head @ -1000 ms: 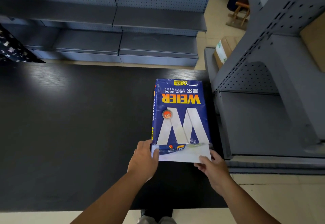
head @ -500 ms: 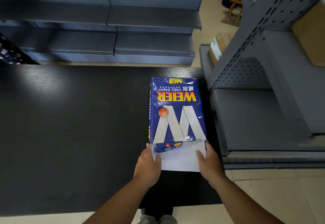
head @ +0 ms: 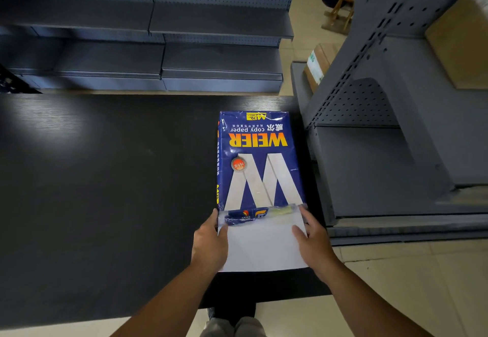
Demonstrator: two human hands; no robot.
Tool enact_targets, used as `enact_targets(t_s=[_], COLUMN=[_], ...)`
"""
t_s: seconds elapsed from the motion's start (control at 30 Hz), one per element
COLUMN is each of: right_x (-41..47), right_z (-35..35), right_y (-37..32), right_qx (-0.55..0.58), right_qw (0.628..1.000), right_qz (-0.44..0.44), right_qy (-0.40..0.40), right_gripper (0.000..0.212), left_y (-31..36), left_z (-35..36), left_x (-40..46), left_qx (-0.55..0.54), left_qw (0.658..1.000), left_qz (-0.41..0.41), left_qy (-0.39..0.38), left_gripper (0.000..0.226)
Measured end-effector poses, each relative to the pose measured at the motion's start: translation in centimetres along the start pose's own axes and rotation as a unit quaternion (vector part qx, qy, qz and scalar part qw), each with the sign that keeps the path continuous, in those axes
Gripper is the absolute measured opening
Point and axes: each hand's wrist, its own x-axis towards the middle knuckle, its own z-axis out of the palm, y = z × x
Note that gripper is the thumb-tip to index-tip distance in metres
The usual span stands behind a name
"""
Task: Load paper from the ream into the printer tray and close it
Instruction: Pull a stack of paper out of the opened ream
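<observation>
A blue WEIER copy-paper ream (head: 257, 162) lies on the black table (head: 105, 191), its torn-open end toward me. A stack of white paper (head: 261, 246) sticks out of that end toward the table's near edge. My left hand (head: 210, 244) grips the stack's left edge, thumb on top. On the stack's right edge, my right hand (head: 313, 244) holds it the same way. No printer or tray is in view.
Grey metal shelving (head: 396, 151) stands right beside the table's right edge. More grey shelves (head: 158, 54) run along behind the table. A cardboard box (head: 317, 67) sits on the floor at the back right, another brown box (head: 459, 40) on the right shelf.
The white stack has slid further out of the wrapper toward me. Both hands have moved from the stack's near corners to its side edges.
</observation>
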Motion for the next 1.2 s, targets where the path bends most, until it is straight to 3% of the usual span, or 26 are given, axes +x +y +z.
enact_targets(t_s=[0.3,0.63,1.2], right_x=[-2.7,-8.7,-21.4], right_z=[0.7,0.2,-1.9], right_y=[0.6,3.6,8.4], right_qx=[0.044,0.065,0.106], right_qw=[0.998,0.997,0.989], right_qz=[0.02,-0.007,-0.1], right_qy=[0.041,0.049,-0.011], right_gripper=[0.054,0.056,0.057], left_y=[-1.8,-3.5,-9.7], left_z=[-0.4,-0.7,-1.1], left_x=[-1.8,-9.3,-25.1], left_qx=[0.025,-0.026,-0.062], left_qw=[0.999,0.996,0.987], left_qz=[0.035,0.084,0.103], left_qy=[0.002,0.013,0.104], left_gripper=[0.045,0.032,0.039])
